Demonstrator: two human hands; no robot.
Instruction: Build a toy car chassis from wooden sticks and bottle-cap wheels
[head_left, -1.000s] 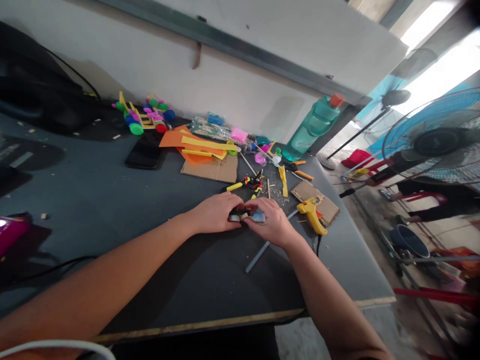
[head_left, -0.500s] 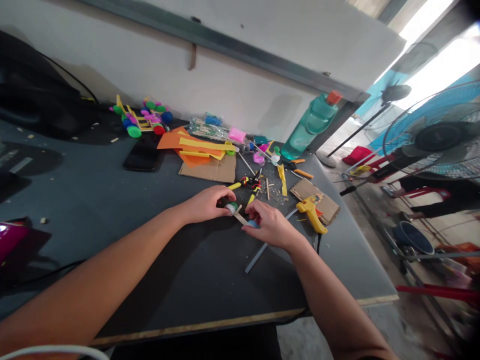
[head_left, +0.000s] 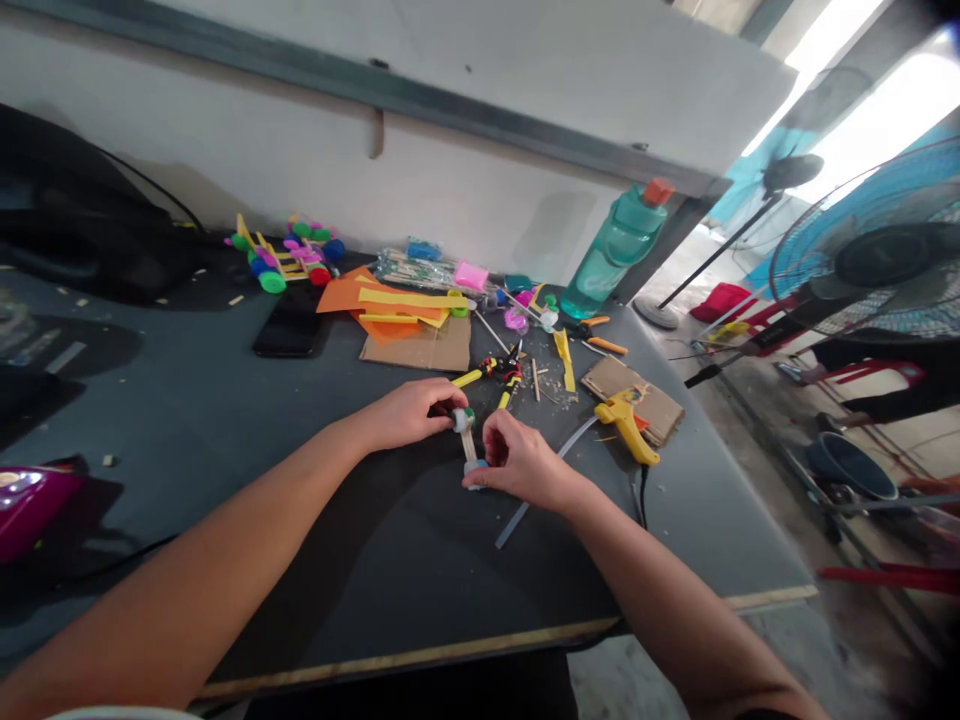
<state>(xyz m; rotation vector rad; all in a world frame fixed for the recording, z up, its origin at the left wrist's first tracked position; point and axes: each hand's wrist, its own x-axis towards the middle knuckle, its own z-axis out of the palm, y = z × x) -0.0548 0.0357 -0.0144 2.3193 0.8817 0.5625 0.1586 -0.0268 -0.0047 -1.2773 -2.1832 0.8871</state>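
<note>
Over one flat dark-grey table (head_left: pixel 390 590), I am turning one pale stick with two round ends (head_left: pixel 470 446) from crosswise to lengthwise, baring its middle for work; my right hand (head_left: pixel 525 465) is pinching its light-blue end, my left hand (head_left: pixel 411 412) its green-and-white end. Beyond, one yellow plastic glue gun (head_left: pixel 624 420), one pair of black-and-yellow pliers (head_left: pixel 507 369) and two brown cardboard pieces (head_left: pixel 442 350) are lying; one teal plastic bottle (head_left: pixel 615 258) is standing behind.

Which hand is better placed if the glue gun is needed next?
Probably the right hand: the glue gun lies to its right, farther from the left hand. Both hands hold the stick piece, so the right would release first.
</note>
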